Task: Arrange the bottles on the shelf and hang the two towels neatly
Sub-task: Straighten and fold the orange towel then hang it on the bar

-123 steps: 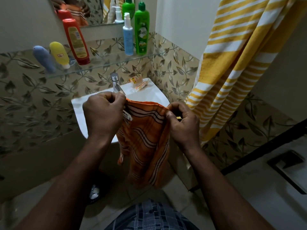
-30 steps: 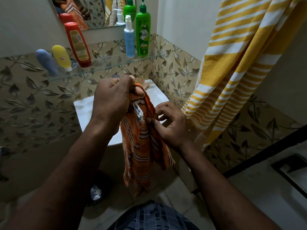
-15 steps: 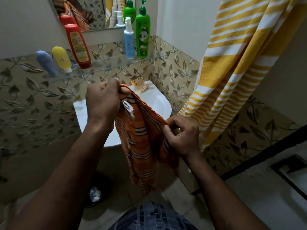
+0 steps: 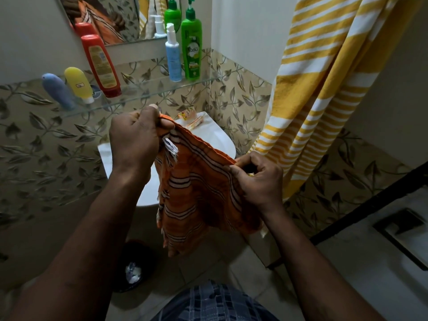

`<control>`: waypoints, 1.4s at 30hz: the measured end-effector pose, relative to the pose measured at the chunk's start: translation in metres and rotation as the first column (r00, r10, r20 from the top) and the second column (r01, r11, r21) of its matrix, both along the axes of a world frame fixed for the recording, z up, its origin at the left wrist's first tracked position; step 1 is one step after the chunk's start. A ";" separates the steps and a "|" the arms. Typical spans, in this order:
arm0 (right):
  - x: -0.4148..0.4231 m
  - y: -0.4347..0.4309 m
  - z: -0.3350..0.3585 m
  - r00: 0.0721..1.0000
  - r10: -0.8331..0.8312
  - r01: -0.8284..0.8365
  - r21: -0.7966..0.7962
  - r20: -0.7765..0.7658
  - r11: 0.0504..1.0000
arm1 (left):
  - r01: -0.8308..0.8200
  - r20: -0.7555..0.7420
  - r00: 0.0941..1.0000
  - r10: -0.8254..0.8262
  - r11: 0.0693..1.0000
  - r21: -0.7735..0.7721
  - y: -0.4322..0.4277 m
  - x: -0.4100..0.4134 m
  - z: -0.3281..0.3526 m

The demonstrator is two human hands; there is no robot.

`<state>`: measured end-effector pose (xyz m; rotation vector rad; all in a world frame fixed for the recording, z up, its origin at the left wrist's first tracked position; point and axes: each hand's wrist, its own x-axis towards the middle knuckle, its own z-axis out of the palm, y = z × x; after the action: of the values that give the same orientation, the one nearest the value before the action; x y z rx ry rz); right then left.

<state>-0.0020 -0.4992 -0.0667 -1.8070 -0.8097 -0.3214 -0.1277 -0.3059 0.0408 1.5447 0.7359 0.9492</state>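
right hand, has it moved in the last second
Yes. The right hand has slid right, from in front of the sink toward the yellow striped towel, stretching the orange towel wider.

Dim indoor light, brighter at upper right; deep shadow lower left; wide-angle bending at edges; soft focus

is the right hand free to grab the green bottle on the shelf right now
Probably not yet: the right hand pinches the orange towel, so it is busy. The space up to the green bottle on the glass shelf looks open otherwise.
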 end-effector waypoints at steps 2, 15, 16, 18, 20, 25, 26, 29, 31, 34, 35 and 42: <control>-0.002 0.000 0.003 0.999 -0.006 0.006 -0.006 -0.034 1.000 | -0.022 -0.002 1.000 0.022 1.000 0.012 0.001 -0.002 0.000; -0.001 -0.001 0.001 0.998 -0.014 0.022 -0.136 0.065 0.990 | -0.109 -0.121 0.981 0.149 0.952 0.287 0.014 -0.010 -0.015; -0.002 -0.001 0.004 0.998 -0.026 0.032 -0.115 0.055 0.993 | -0.110 -0.162 0.972 0.171 0.938 0.328 0.017 -0.012 -0.018; -0.001 -0.002 0.009 0.999 -0.037 0.038 -0.068 0.004 0.997 | -0.098 -0.214 0.960 0.183 0.930 0.353 0.019 -0.015 -0.024; 0.000 -0.002 0.013 0.997 -0.009 0.007 -0.022 -0.073 1.000 | -0.068 -0.260 0.953 0.159 0.942 0.327 0.019 -0.018 -0.030; 0.000 -0.001 0.022 0.983 0.103 -0.096 0.058 -0.152 0.994 | 0.142 -0.437 0.900 -0.001 0.946 0.291 -0.001 -0.017 -0.046; 0.000 -0.001 0.024 0.982 0.124 -0.117 0.062 -0.139 0.991 | 0.196 -0.472 0.881 -0.035 0.935 0.295 -0.006 -0.017 -0.050; -0.003 0.000 0.030 0.968 0.222 -0.219 0.042 -0.114 0.975 | 0.310 -0.510 0.850 -0.128 0.906 0.288 -0.021 -0.016 -0.059; -0.005 -0.001 0.034 0.954 0.278 -0.279 0.000 -0.112 0.960 | 0.337 -0.511 0.847 -0.146 0.891 0.305 -0.029 -0.014 -0.062; -0.008 -0.001 0.036 0.932 0.353 -0.358 -0.039 -0.086 0.933 | 0.361 -0.515 0.843 -0.156 0.874 0.326 -0.036 -0.010 -0.066; -0.008 -0.002 0.037 0.924 0.375 -0.379 -0.046 -0.071 0.924 | 0.367 -0.518 0.839 -0.164 0.874 0.319 -0.038 -0.009 -0.067; 0.000 -0.018 0.035 0.942 0.291 -0.281 0.079 -0.169 0.956 | 0.104 -0.496 0.868 0.023 0.968 0.227 -0.018 -0.018 -0.076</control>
<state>-0.0015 -0.5169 -0.0319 -1.6144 -0.9120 0.0096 -0.1456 -0.3241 -0.0355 2.0569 0.9654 0.6243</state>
